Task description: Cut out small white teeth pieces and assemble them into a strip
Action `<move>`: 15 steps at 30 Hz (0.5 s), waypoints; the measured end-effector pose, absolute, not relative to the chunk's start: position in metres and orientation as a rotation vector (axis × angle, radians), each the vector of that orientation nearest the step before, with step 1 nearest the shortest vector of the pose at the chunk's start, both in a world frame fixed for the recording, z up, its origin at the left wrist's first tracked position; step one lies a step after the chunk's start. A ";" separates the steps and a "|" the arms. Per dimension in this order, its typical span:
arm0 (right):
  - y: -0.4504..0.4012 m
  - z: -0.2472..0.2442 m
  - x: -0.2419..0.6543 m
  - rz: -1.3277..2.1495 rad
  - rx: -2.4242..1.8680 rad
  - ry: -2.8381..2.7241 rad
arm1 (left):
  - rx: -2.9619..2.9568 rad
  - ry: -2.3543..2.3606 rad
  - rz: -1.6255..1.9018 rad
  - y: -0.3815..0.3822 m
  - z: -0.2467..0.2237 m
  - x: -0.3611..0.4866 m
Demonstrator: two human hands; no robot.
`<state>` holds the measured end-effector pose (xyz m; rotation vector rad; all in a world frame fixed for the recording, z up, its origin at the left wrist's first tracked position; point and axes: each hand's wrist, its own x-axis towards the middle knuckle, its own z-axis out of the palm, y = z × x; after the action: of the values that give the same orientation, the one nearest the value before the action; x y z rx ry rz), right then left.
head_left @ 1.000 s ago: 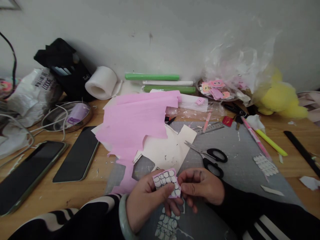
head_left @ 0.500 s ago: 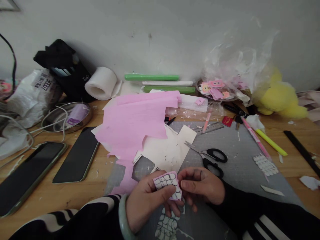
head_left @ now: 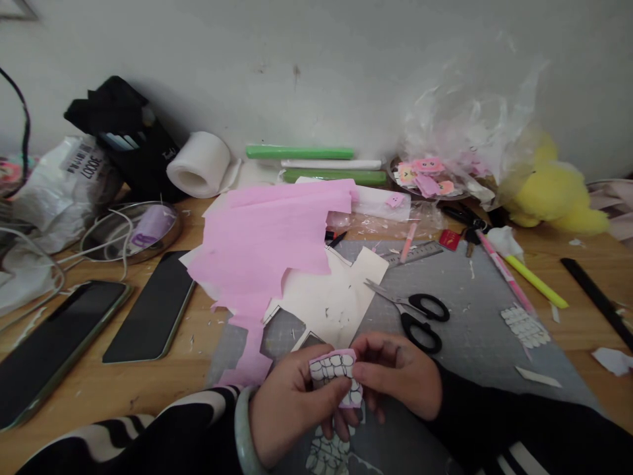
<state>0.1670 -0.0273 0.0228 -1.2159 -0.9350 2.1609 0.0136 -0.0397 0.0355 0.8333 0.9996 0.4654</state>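
Observation:
Between my hands is a small paper piece [head_left: 334, 365], white with black rounded-stone outlines and a pink edge showing behind it. My left hand [head_left: 301, 399] grips it from the left, thumb across its front. The thumb and fingers of my right hand [head_left: 395, 371] pinch its right edge. Below them, partly covered by my left fingers, a similar stone-patterned paper strip [head_left: 329, 452] lies on the grey cutting mat [head_left: 459, 343]. Scissors [head_left: 415, 313] with black handles rest just beyond my right hand, blades pointing left.
Torn pink crepe paper [head_left: 267, 244] covers part of a cream sheet [head_left: 341, 297] ahead. Two phones [head_left: 151, 310] lie left, near a toilet roll [head_left: 200, 165]. Another stone-patterned piece [head_left: 525, 326], a yellow marker [head_left: 537, 282] and a yellow plush toy [head_left: 554, 191] are at the right.
The held paper piece has shifted slightly down and tilted. My right fingers have closed in on its right edge, where before they were beside it.

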 end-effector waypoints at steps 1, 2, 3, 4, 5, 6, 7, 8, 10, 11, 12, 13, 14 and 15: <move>-0.028 0.022 0.167 2.149 -1.220 -0.948 | 0.849 1.000 0.461 -0.040 0.035 0.014; -0.029 0.022 0.167 2.135 -1.222 -0.962 | 0.862 1.000 0.456 -0.040 0.035 0.014; -0.030 0.021 0.166 2.118 -1.223 -0.977 | 0.870 1.002 0.454 -0.040 0.034 0.014; -0.031 0.020 0.166 2.100 -1.225 -0.995 | 0.872 1.007 0.455 -0.040 0.034 0.014; -0.032 0.019 0.166 2.080 -1.226 -1.015 | 0.869 1.015 0.460 -0.040 0.034 0.014; -0.033 0.019 0.165 2.063 -1.228 -1.032 | 0.863 1.023 0.473 -0.040 0.033 0.014; -0.033 0.018 0.165 2.050 -1.231 -1.045 | 0.855 1.028 0.490 -0.039 0.033 0.014; -0.033 0.018 0.165 2.040 -1.237 -1.050 | 0.847 1.032 0.506 -0.039 0.032 0.013; -0.034 0.019 0.164 2.038 -1.251 -1.048 | 0.836 1.034 0.534 -0.039 0.031 0.013; -0.034 0.020 0.164 2.044 -1.256 -1.040 | 0.833 1.031 0.542 -0.039 0.031 0.012; -0.033 0.021 0.163 2.057 -1.260 -1.029 | 0.830 1.027 0.548 -0.039 0.030 0.012; -0.033 0.022 0.163 2.071 -1.261 -1.014 | 0.830 1.021 0.553 -0.039 0.030 0.012; -0.032 0.023 0.163 2.087 -1.260 -0.994 | 0.829 1.017 0.559 -0.039 0.030 0.011; -0.031 0.023 0.163 2.108 -1.255 -0.965 | 0.826 1.015 0.562 -0.039 0.030 0.011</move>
<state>0.1633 -0.0305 0.0232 -1.2548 -0.9647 2.1078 0.0110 -0.0392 0.0303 0.8261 1.0151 0.5622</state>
